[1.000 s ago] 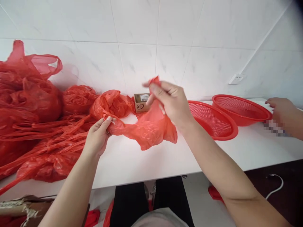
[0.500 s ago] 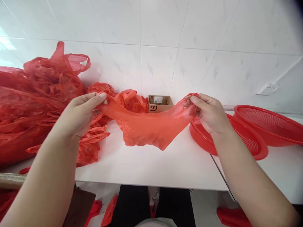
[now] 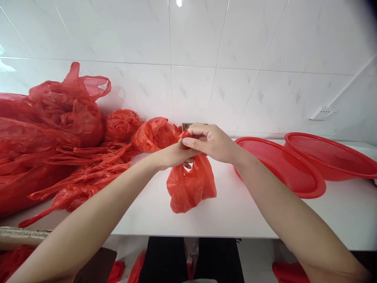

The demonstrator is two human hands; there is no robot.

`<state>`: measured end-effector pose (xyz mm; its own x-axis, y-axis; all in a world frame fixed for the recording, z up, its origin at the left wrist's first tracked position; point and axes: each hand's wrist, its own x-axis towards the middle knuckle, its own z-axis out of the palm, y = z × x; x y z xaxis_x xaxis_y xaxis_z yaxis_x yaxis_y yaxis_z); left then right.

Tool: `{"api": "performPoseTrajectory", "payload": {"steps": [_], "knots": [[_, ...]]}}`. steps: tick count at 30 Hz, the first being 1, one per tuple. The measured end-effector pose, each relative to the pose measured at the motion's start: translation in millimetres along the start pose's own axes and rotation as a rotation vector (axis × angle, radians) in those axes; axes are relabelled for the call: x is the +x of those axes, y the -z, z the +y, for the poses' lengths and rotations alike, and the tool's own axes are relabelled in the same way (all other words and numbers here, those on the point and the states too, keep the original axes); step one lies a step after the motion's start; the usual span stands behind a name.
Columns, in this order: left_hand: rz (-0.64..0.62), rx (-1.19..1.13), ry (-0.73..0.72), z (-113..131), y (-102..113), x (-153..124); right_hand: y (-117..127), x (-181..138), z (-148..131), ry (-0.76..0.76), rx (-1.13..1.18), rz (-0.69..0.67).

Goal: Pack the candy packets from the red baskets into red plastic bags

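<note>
A small red plastic bag (image 3: 191, 184) hangs above the white counter (image 3: 241, 208), bunched at its top. My right hand (image 3: 210, 142) is closed over the bag's gathered handles. My left hand (image 3: 173, 154) meets it from the left, fingers closed on the same handles, partly hidden under the right hand. The bag's bottom touches or nearly touches the counter.
A big heap of red plastic bags (image 3: 55, 145) fills the counter's left side against the tiled wall. Two red mesh baskets (image 3: 282, 167) (image 3: 332, 155) sit to the right. A small cardboard box (image 3: 186, 126) peeks out behind my hands. A wall socket (image 3: 322, 113) is at right.
My hands, which held the bag stretched wide apart, have come together at the centre, gathering both handles into one bunch. The bag now hangs folded below them.
</note>
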<state>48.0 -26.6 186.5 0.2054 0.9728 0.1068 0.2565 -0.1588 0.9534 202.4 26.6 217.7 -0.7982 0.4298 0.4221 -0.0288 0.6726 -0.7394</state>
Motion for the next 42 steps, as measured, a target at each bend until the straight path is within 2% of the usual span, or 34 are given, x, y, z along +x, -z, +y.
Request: {"api": "performPoseTrajectory", "payload": {"steps": [1,3,7,10,12,15,17,19,21,23,26,30,34,36,39,42], "knots": [[-0.05,-0.04,0.078,-3.0,-0.1,0.3,-1.3,-2.3,8.1,-0.026,0.035,0.029],[-0.029,-0.138,0.159,-7.3,1.8,-1.5,-3.2,-8.5,27.4,-0.078,0.124,0.072],[-0.028,-0.259,0.185,-12.4,5.3,-8.0,-9.0,-22.0,52.5,-0.149,0.183,0.062],[-0.047,-0.277,0.172,-15.5,8.0,-13.0,-12.2,-33.4,38.7,-0.125,0.151,0.191],[-0.048,-0.271,0.151,-16.1,12.1,-17.2,-13.0,-41.6,19.7,-0.055,0.157,0.203],[-0.073,-0.09,0.085,-13.4,19.3,-24.5,-16.3,-49.2,2.3,0.047,0.186,0.076],[-0.107,0.103,0.031,-11.3,21.2,-28.4,-21.9,-48.4,8.0,0.031,0.23,0.118],[-0.13,0.272,-0.02,-12.1,18.8,-30.4,-29.5,-44.5,25.6,-0.083,0.28,0.192],[-0.069,0.448,-0.086,-17.3,12.3,-30.5,-37.4,-41.0,46.6,-0.229,0.308,0.197],[0.069,0.615,-0.154,-25.7,3.3,-29.4,-43.6,-39.8,63.2,-0.325,0.355,0.141],[0.241,0.725,-0.243,-37.0,-10.5,-28.0,-47.4,-42.7,73.5,-0.33,0.48,0.005],[0.314,0.774,-0.331,-36.9,-20.6,-31.7,-43.3,-50.8,70.0,-0.27,0.494,-0.08],[0.192,0.797,-0.218,-32.6,-19.1,-41.8,-36.8,-61.6,68.1,-0.233,0.382,-0.029],[0.143,0.793,-0.144,-39.0,-16.0,-50.5,-33.8,-67.2,76.8,-0.259,0.178,0.046],[0.197,0.803,-0.041,-60.7,-10.9,-70.7,-28.8,-74.9,107.0,-0.425,-0.258,0.197],[0.19,0.806,0.067,-82.6,-7.3,-94.1,-25.8,-80.9,144.2,-0.565,-0.418,0.264]]}}
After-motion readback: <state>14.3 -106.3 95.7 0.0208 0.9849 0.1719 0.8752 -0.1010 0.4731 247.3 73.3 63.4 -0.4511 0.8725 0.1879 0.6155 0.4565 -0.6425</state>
